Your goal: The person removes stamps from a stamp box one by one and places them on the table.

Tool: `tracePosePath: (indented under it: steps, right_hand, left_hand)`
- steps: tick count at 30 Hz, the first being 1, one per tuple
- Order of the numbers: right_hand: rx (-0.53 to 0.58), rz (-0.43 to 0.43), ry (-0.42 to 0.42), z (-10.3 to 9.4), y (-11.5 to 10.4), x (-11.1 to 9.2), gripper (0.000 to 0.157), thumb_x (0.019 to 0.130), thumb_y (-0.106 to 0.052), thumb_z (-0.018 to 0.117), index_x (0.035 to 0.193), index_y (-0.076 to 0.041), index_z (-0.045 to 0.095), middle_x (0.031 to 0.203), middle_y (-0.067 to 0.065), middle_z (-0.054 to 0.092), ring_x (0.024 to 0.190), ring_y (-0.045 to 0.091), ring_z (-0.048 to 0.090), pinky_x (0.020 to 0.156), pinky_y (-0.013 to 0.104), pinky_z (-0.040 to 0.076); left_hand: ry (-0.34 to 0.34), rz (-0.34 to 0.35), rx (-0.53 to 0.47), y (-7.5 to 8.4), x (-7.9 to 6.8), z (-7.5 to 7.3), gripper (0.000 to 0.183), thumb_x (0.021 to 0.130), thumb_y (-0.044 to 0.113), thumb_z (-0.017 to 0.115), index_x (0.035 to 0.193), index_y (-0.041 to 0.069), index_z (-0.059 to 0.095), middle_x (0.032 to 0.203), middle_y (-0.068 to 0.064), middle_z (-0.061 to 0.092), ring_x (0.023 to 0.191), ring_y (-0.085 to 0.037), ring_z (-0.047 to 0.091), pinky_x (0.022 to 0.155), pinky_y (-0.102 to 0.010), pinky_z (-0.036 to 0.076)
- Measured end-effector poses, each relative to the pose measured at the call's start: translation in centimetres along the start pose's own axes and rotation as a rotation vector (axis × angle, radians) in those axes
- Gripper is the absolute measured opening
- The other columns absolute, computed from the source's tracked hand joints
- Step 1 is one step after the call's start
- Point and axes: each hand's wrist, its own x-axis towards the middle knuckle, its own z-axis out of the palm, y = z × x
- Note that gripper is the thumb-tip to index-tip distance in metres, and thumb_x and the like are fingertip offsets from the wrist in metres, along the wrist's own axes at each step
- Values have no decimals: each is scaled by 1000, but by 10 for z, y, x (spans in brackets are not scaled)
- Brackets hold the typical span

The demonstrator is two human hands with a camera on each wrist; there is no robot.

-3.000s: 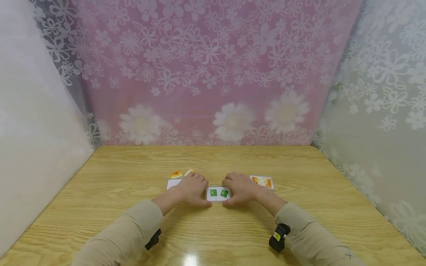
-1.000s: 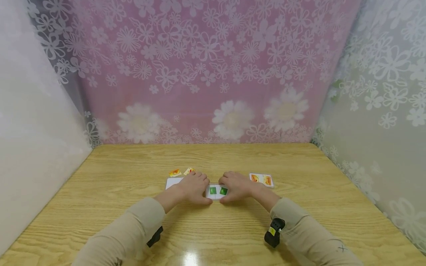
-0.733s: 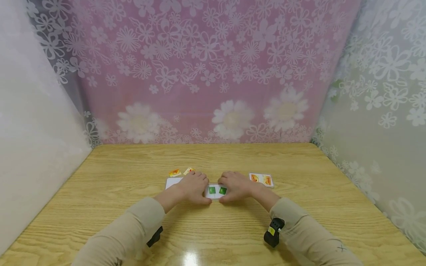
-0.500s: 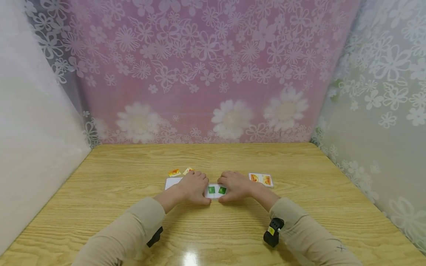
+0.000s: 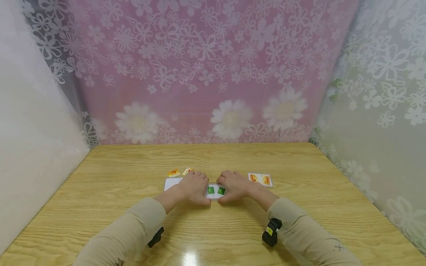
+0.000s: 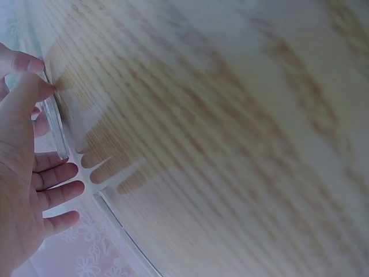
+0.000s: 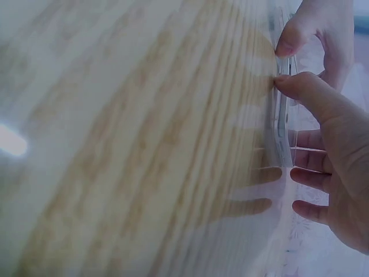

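Between the two hands, a small flat clear case (image 5: pixel 215 192) with two green squares on a white ground lies low at the table. Its left end is held by my left hand (image 5: pixel 193 187), thumb on the near edge and fingers reaching to the far side. My right hand (image 5: pixel 234 185) grips the right end the same way, its palm covering part of that end. In the left wrist view the case (image 6: pixel 55 121) shows edge-on, with both thumbs at its near edge. The right wrist view has the case (image 7: pixel 281 121) as a thin layered strip beside the right thumb.
Partly behind the left hand lies a white rectangle (image 5: pixel 171 183). Beyond it are two small orange-yellow pieces, one on the left (image 5: pixel 173 173) and one closer to the fingers (image 5: pixel 187 171). A second flat case (image 5: pixel 260 179) with orange pictures lies right of the right hand on the wooden table (image 5: pixel 213 229).
Since three seconds ago my right hand has shifted left, covering more of the case's right end. In the last second both hands have stayed nearly still on the case; the view drifts slightly.
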Motion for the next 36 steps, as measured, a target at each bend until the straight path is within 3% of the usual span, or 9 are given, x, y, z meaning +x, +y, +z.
tracePosePath:
  steps: [6,15,25,36]
  right_hand:
    - [4,-2,-3,-1,-2,2,56,76,-51,67,114,-11,60,105,-1,53,91,14,44,79,37,38]
    - [-1,11,-11,-3,-5,2,57,76,-53,67,114,-11,60,110,0,56,101,17,47,89,43,38]
    - [-7,5,-1,-1,-4,0,59,77,-53,67,117,-11,59,112,0,56,104,17,48,90,43,38]
    - [-7,-14,3,-3,-3,-1,56,79,-52,65,117,-12,60,114,1,56,106,18,48,89,42,39]
  left_hand:
    - [9,4,-9,0,0,1,59,74,61,57,102,9,58,99,-2,57,88,-16,52,80,-34,43]
    - [5,5,2,0,-1,0,59,73,61,55,102,10,58,94,0,56,87,-17,52,79,-35,43]
    - [-24,-2,12,-1,0,0,64,74,62,55,108,9,57,105,-3,57,94,-17,53,82,-35,44]
    - [-14,-2,14,-1,1,1,65,72,62,55,110,8,57,105,-3,58,93,-18,53,80,-35,44]
